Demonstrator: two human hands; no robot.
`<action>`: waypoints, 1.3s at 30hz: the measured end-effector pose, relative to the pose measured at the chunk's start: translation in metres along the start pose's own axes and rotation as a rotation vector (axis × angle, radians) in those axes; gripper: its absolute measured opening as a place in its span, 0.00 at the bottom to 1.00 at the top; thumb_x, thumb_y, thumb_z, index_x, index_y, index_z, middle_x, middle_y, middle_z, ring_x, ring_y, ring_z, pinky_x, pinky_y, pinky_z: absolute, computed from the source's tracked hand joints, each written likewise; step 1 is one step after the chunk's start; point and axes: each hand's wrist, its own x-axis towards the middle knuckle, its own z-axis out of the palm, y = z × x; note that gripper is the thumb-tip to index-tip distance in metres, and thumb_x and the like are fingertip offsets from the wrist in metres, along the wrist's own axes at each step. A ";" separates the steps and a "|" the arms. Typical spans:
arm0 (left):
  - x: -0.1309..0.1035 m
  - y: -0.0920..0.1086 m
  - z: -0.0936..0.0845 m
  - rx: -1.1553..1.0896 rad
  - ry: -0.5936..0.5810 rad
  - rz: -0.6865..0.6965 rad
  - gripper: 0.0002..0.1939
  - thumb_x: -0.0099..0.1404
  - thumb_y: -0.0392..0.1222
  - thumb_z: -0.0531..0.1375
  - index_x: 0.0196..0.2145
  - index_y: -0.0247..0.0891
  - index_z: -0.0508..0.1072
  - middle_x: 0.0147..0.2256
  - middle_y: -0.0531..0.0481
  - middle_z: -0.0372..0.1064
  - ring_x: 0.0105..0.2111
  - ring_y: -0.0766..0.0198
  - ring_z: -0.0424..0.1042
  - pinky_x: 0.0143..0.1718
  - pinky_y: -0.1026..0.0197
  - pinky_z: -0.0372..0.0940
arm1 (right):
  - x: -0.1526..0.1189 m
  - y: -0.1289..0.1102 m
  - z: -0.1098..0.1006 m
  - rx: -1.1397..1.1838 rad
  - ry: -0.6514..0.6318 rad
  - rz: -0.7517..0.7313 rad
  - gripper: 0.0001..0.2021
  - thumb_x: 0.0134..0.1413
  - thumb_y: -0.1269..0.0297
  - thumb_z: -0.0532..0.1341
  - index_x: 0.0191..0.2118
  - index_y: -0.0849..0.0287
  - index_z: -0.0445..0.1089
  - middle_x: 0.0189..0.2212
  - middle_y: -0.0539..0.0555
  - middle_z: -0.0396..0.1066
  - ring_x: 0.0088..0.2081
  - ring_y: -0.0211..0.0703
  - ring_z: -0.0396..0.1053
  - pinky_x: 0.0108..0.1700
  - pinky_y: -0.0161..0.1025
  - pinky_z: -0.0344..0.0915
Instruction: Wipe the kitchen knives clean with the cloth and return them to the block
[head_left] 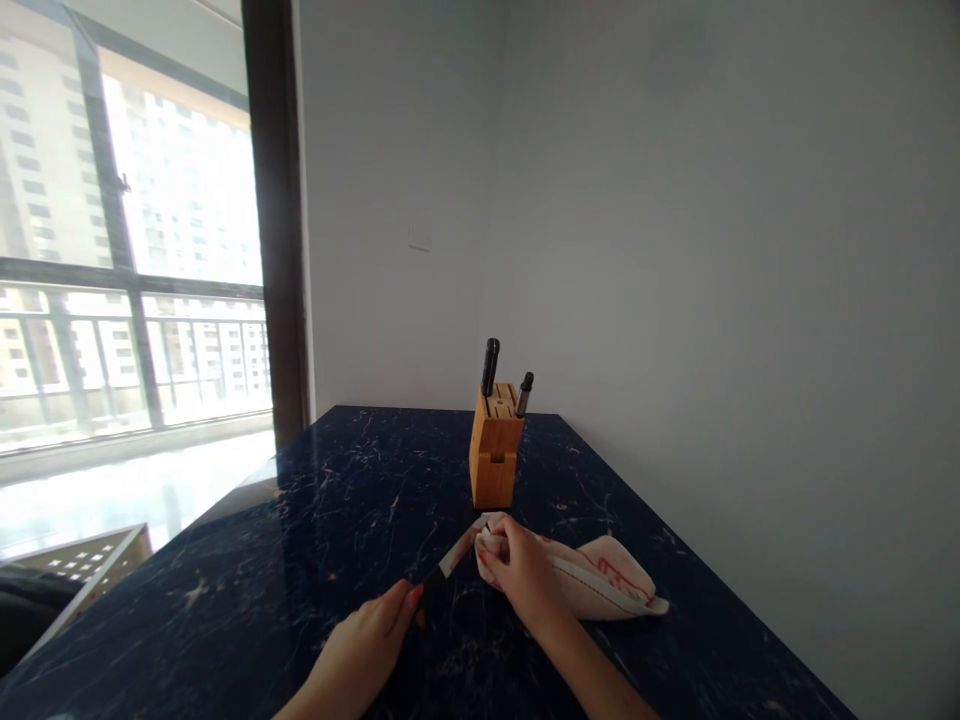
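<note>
My left hand point(369, 640) is closed round the dark handle of a kitchen knife point(456, 553), whose blade slants up and to the right. My right hand point(520, 568) pinches a white cloth with red markings point(600, 577). One bunched part of the cloth is against the blade near its tip, and the rest trails over the table to the right. Just beyond the cloth stands a wooden knife block point(495, 465). A black-handled knife point(490, 368) sticks up from its left side, and another dark-handled tool point(524, 395) leans from the right side.
The dark blue marbled table point(375, 480) runs back to grey walls point(675, 250). A large window point(180, 230) with a dark frame is at the left. Beside the table's left edge is a chair point(97, 580) with a perforated back and something black on it.
</note>
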 end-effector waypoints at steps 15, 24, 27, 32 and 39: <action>-0.004 0.005 0.000 0.147 -0.001 0.073 0.18 0.67 0.47 0.38 0.34 0.44 0.66 0.30 0.52 0.73 0.34 0.60 0.73 0.33 0.63 0.59 | -0.014 -0.030 0.012 -0.002 -0.054 -0.161 0.04 0.52 0.69 0.56 0.28 0.56 0.66 0.29 0.49 0.66 0.35 0.40 0.63 0.39 0.35 0.57; -0.004 0.008 -0.003 0.150 -0.012 0.092 0.18 0.67 0.46 0.38 0.33 0.43 0.66 0.30 0.52 0.73 0.33 0.62 0.73 0.32 0.65 0.58 | -0.016 -0.032 0.015 -0.005 -0.045 -0.154 0.06 0.51 0.73 0.55 0.31 0.56 0.67 0.31 0.50 0.66 0.37 0.41 0.63 0.40 0.36 0.58; -0.005 0.009 -0.005 0.151 -0.020 0.096 0.19 0.67 0.47 0.38 0.33 0.43 0.66 0.29 0.52 0.73 0.32 0.63 0.73 0.31 0.66 0.58 | -0.016 -0.035 0.014 0.016 -0.064 -0.148 0.06 0.51 0.73 0.55 0.33 0.55 0.67 0.32 0.50 0.66 0.38 0.41 0.64 0.40 0.36 0.58; -0.005 0.007 -0.004 0.124 -0.009 0.089 0.19 0.67 0.47 0.38 0.32 0.44 0.66 0.29 0.54 0.73 0.32 0.64 0.72 0.32 0.66 0.57 | -0.017 -0.038 0.013 0.021 -0.140 -0.198 0.08 0.51 0.75 0.55 0.30 0.55 0.68 0.31 0.50 0.67 0.37 0.40 0.64 0.41 0.35 0.58; -0.002 0.005 -0.002 0.108 -0.005 0.094 0.18 0.67 0.47 0.40 0.32 0.43 0.67 0.30 0.54 0.73 0.33 0.64 0.72 0.33 0.66 0.57 | -0.015 -0.034 0.012 -0.024 -0.075 -0.115 0.07 0.50 0.76 0.54 0.28 0.57 0.65 0.31 0.51 0.65 0.37 0.41 0.63 0.41 0.36 0.59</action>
